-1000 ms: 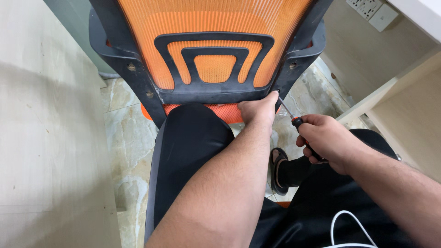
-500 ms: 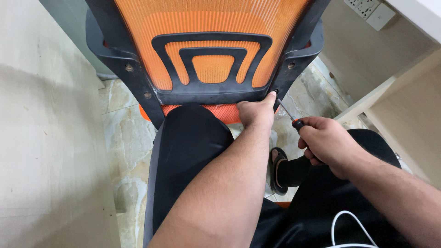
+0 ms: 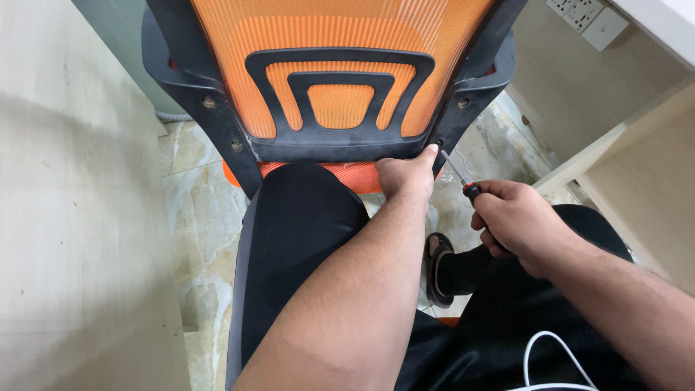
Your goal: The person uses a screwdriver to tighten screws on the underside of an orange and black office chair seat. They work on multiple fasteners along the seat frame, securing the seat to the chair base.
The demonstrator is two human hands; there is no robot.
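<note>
chair back: orange mesh chair back point(image 3: 340, 43) with black plastic frame point(image 3: 340, 145), tilted toward the camera; black lumbar brace point(image 3: 340, 76) across the mesh
seat: orange seat point(image 3: 340, 176) edge shows just under the frame's bottom rail
screw hole: dark screw hole point(image 3: 437, 144) at the frame's lower right corner, where the side upright meets the bottom rail
other fasteners: bolt heads on the left upright point(image 3: 208, 103) and one on the right upright point(image 3: 463, 103)
left hand: left hand point(image 3: 405, 174) curled closed against the bottom rail, fingertip touching the frame right at the screw hole; can't tell if it pinches a screw
right hand: right hand point(image 3: 514, 217) closed in a fist around the screwdriver handle, just right of the left hand, not touching it
screwdriver: screwdriver point(image 3: 463, 179), thin metal shaft, black grip with a red collar; shaft angled up-left, tip at or just short of the screw hole, beside the left fingertip
legs: person's knee in black trousers point(image 3: 304, 239) pressed up against the seat edge, below the chair back
foot: black sandal point(image 3: 436, 264) on the floor between the legs
floor: marbled tile floor point(image 3: 195, 210)
surroundings: pale panel point(image 3: 79, 217) at left; light wood furniture point(image 3: 637, 166) at right; white wall socket point(image 3: 586, 14) top right
cable: white cable point(image 3: 557, 355) looped across the lap at bottom right
</note>
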